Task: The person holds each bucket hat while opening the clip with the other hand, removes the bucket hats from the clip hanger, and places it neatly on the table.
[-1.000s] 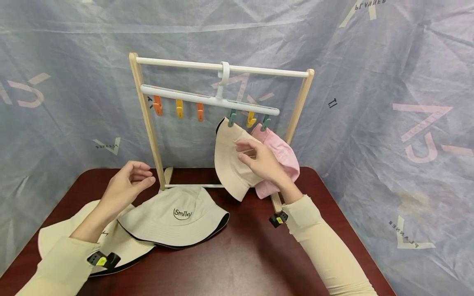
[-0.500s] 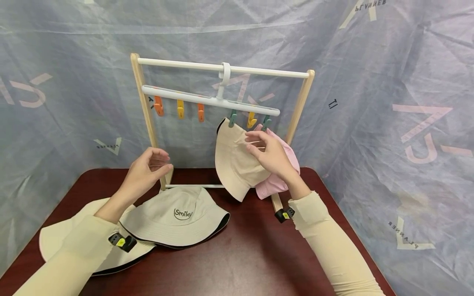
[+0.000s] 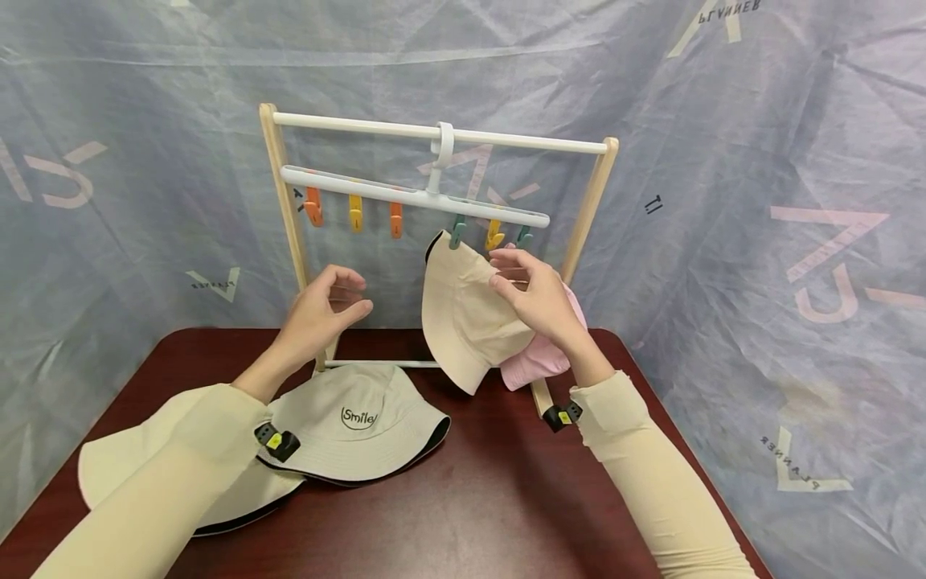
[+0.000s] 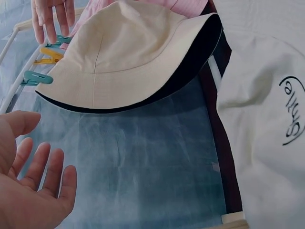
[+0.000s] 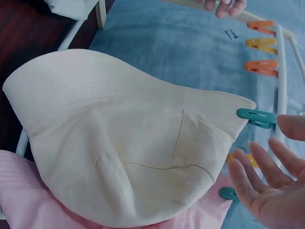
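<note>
Below the white clip hanger (image 3: 362, 189), both hands have shifted over the last second. The left hand (image 3: 323, 310) has risen and come inward from the rack's left post (image 3: 278, 185), and is now in front of the gap to the left of the cream bucket hat (image 3: 463, 314). The right hand (image 3: 537, 296) has slid a little to the right across that hat, toward the pink hat (image 3: 535, 363).

Neither hanging hat seems to have moved: the cream one hangs tilted from a teal clip (image 3: 457, 232), the pink one, partly hidden, from the other teal clip (image 3: 524, 236). For the hanging of the hats, I judge the shift changes nothing on the rack; the cream hat looks secured at its brim (at one clip only).

The hands are apart from each other, fingers loosely bent, thumbs away from the fingertips, and neither holds anything. The right one is near the yellow clip (image 5: 243, 159); whether it brushes fabric I cannot tell. The left one is above the Smile bucket hat (image 3: 362, 438), which lies on the surface (image 3: 463, 515), overlapping a pale hat (image 3: 123, 454) partly covered by the left sleeve (image 3: 155, 494).
</note>
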`<state>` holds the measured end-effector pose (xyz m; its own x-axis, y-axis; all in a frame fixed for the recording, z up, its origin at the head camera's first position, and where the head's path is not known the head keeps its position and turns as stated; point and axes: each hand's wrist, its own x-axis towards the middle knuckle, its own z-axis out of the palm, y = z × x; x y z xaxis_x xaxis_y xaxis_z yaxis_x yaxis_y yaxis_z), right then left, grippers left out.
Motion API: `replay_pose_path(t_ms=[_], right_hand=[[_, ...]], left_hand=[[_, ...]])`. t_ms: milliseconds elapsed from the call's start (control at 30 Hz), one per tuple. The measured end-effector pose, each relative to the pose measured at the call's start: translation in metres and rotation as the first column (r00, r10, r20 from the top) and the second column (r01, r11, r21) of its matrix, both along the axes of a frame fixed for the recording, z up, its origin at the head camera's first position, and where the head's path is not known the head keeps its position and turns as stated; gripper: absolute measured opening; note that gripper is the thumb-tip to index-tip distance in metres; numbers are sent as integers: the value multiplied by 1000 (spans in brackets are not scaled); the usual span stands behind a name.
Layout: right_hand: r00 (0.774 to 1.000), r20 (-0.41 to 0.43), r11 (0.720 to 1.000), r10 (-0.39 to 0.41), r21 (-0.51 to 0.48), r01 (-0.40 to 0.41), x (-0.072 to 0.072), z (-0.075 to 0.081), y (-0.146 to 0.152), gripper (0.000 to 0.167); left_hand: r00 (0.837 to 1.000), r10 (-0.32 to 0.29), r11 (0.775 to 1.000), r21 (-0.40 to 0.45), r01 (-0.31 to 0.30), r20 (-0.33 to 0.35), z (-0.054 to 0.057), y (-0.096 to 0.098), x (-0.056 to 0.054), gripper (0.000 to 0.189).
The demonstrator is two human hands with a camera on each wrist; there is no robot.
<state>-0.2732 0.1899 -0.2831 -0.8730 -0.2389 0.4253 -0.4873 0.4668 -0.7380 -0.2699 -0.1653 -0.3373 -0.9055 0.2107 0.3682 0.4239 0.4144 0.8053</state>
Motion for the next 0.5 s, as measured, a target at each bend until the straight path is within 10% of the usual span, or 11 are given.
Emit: replay_pose_path(t_ms=[500], right_hand=[[1000,-7,1000,-4,0,4,-3,1,8,45]], left_hand=[[999,-15,1000,20,16,-43,5,37,-30,44]])
